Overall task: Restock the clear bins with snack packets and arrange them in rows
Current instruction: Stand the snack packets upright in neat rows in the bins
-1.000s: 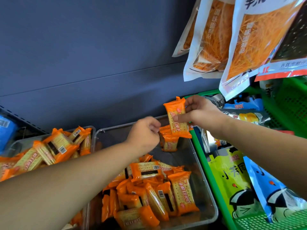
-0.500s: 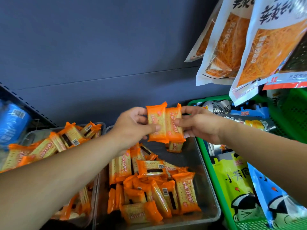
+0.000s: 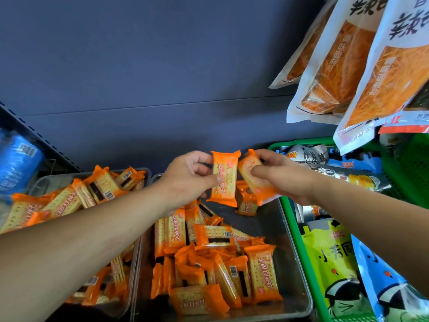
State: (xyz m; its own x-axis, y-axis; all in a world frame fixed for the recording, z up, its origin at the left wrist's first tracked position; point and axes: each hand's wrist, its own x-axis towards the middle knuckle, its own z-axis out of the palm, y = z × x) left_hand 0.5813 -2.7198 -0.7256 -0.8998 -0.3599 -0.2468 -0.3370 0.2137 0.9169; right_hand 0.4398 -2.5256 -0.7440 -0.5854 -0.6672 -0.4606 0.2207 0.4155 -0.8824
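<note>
The left hand (image 3: 188, 177) pinches the upright packet (image 3: 224, 177); the right hand (image 3: 281, 175) pinches the tilted packet (image 3: 254, 180) just beside it. Both are above the clear bin's far end (image 3: 271, 226) — likely to be stood in a row there.

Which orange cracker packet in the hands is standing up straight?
The orange cracker packet pinched by the left hand, above the clear plastic bin: it stands upright, front facing the camera. The other packet, in the right hand, leans sideways.
</note>
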